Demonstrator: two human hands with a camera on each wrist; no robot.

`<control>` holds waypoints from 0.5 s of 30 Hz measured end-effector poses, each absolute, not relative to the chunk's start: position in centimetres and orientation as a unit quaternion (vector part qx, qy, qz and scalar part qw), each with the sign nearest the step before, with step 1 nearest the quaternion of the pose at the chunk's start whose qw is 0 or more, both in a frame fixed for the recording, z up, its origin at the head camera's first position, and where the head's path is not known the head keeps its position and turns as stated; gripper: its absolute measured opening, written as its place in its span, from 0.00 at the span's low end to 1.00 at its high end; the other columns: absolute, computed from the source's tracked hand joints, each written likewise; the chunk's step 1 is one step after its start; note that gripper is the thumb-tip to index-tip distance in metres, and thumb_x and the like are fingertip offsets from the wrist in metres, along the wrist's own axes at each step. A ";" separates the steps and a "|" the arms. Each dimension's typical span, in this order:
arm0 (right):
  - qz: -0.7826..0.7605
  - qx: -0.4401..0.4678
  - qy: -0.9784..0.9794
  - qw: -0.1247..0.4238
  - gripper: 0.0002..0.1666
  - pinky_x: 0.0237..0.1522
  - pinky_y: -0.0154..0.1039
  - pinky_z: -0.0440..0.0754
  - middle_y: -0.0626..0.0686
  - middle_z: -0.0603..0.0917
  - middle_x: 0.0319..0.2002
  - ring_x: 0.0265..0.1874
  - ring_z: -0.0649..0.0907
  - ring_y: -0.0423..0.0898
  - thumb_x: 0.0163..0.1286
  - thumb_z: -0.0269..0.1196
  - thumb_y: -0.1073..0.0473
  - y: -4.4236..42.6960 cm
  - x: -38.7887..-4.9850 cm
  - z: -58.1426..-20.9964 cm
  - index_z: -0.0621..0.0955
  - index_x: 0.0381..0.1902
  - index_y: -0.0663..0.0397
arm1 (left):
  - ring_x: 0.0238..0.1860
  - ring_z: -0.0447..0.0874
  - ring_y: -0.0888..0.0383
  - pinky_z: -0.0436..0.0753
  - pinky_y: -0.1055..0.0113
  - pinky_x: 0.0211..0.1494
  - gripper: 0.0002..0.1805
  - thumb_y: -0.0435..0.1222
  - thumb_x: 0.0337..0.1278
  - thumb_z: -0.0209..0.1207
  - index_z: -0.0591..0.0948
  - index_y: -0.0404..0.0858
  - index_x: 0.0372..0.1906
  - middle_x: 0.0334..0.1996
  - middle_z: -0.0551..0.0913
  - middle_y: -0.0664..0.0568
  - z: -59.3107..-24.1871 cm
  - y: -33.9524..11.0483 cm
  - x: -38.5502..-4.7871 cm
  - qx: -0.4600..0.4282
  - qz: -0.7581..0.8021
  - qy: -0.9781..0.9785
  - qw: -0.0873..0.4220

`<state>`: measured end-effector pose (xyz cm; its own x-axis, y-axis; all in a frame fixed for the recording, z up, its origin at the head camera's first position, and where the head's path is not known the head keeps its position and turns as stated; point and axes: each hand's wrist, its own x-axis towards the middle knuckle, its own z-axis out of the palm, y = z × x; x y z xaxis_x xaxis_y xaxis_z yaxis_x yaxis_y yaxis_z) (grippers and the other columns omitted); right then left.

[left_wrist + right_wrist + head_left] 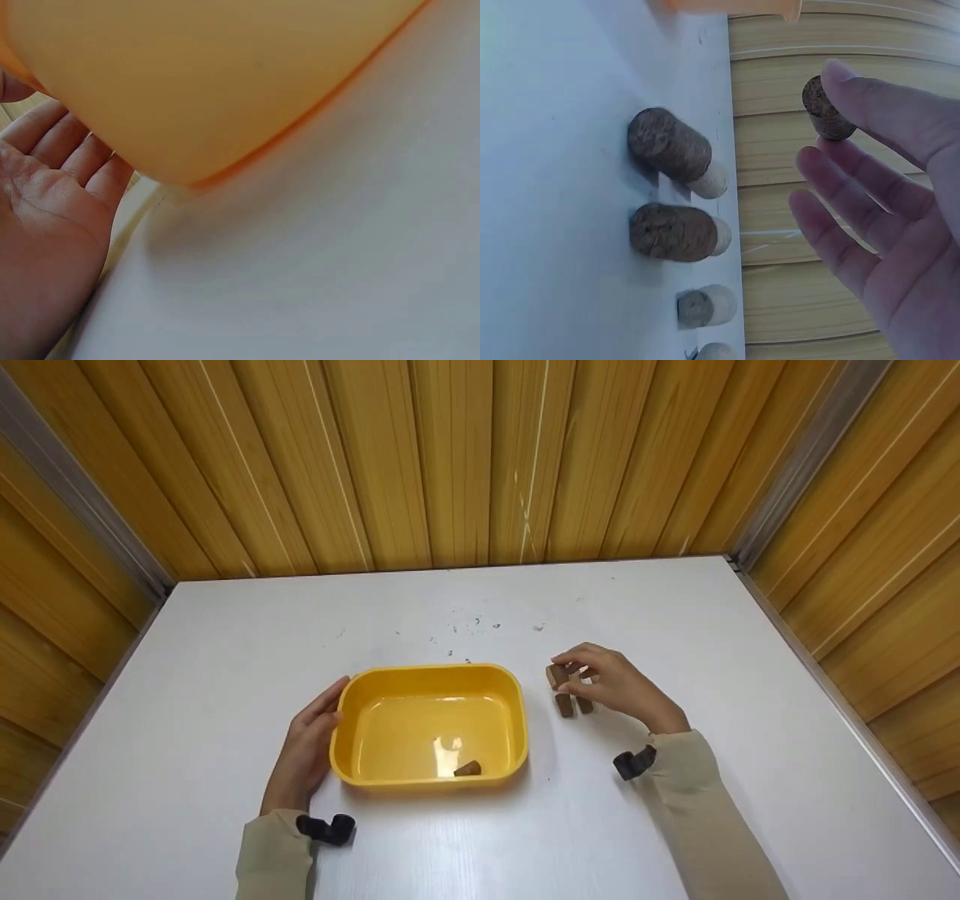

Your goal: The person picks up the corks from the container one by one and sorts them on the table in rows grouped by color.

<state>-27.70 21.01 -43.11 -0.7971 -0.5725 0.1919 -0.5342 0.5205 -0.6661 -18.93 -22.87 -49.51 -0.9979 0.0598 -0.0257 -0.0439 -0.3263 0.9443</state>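
Observation:
At the left side of a yellow plastic tub (360, 777), my left hand (306, 742) holds the wall, thumb at the rim and fingers along the outside. The tub covers those fingertips in the left wrist view. One brown cork (468, 769) lies inside, near the front wall. To the right of the tub, my right hand (609, 681) pinches a tapered cork (829, 109) between thumb and fingers, raised off the table. Below and around that hand, more corks, such as this dark one (669, 144) and another beside it (673, 232), are on the table.
Both hands work over a white table (480, 840). Small dark crumbs (454, 628) lie scattered behind the tub. Wood-patterned panels (450, 465) stand along the back and both sides. A black camera is strapped on each sleeve cuff.

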 end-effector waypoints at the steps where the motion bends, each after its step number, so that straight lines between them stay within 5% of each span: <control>1: -0.372 -0.314 0.873 0.024 0.23 0.49 0.49 0.84 0.52 0.82 0.48 0.45 0.82 0.49 0.59 0.68 0.60 21.3 -27.7 -43.3 0.81 0.54 0.55 | 0.68 0.67 0.68 0.70 0.72 0.67 0.31 0.27 0.65 0.43 0.58 0.36 0.74 0.76 0.55 0.49 -49.5 -22.9 -19.0 0.006 0.815 0.579 0.032; 15: -0.381 -0.274 0.882 0.038 0.27 0.52 0.48 0.83 0.53 0.81 0.53 0.48 0.81 0.50 0.61 0.66 0.58 24.1 -26.9 -45.2 0.79 0.59 0.55 | 0.68 0.66 0.69 0.69 0.74 0.67 0.31 0.27 0.65 0.42 0.58 0.37 0.74 0.76 0.55 0.50 -49.5 -23.0 -18.9 0.001 0.809 0.587 0.033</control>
<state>-26.87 24.06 -45.23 -0.8467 -0.5131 0.1408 -0.4545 0.5600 -0.6927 -18.95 -22.96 -49.47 -0.9978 0.0543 -0.0370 -0.0520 -0.3075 0.9501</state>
